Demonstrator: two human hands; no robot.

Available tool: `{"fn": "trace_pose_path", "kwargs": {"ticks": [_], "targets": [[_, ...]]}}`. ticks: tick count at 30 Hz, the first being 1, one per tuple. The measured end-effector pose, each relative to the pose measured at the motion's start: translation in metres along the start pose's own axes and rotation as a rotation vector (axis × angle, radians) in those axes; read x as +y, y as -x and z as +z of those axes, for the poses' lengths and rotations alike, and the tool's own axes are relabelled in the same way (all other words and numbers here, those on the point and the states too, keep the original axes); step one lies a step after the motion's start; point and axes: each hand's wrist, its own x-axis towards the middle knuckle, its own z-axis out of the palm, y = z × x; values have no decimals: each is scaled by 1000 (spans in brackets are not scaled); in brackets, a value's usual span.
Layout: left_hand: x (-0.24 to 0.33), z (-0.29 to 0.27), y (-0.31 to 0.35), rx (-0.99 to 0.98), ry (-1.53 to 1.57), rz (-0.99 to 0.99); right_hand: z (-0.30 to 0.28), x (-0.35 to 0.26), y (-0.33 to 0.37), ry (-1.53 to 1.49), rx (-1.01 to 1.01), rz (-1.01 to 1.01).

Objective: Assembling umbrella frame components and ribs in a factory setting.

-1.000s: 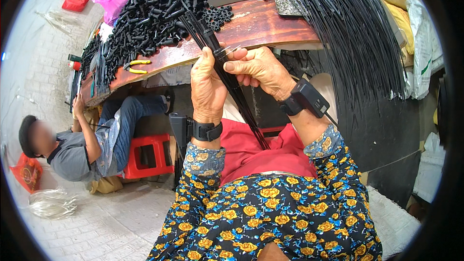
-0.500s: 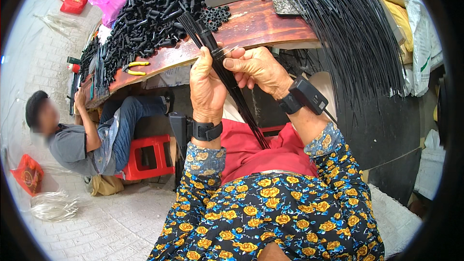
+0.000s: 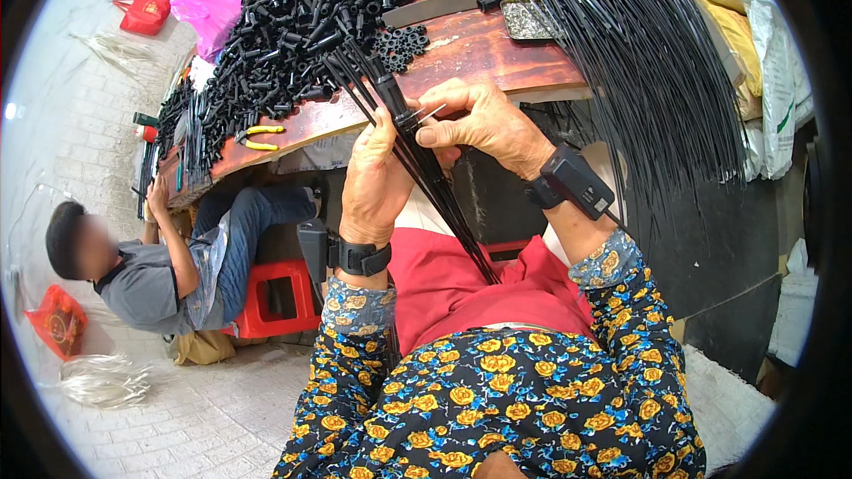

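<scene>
A bundle of thin black rods, like umbrella ribs, slants from above the table's near edge down to my lap. My left hand is closed around its upper part, thumb along the side. A black ringed plastic sleeve sits among the rods, just above the left thumb. Beside the sleeve, my right hand pinches a thin, light-coloured metal pin or wire between thumb and forefinger. Its other fingers curl behind the bundle, partly hidden.
On the reddish wooden table lie a heap of black plastic tubes, black rings, a flat blade, a tray of small metal pieces and yellow-handled pliers. Long black rods overhang the right side. A co-worker sits at left.
My right hand has lifted slightly and its fingers have come further over the sleeve. The left hand has shifted a little left and down, and the rods' upper ends have spread more.
</scene>
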Motion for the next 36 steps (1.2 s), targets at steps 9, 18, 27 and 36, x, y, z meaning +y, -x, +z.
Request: {"fn": "trace_pose_path", "kwargs": {"ticks": [9, 18, 27, 36], "targets": [[-11, -23, 0, -35, 36, -4, 6, -6, 7, -175, -189, -29], [-26, -7, 1, -268, 281, 11, 15, 10, 4, -127, -64, -333], [-25, -6, 4, -24, 336, 91, 33, 4, 14, -136, 90, -132], [-27, -3, 4, 75, 165, 86, 34, -3, 13, -125, 131, -100]]}}
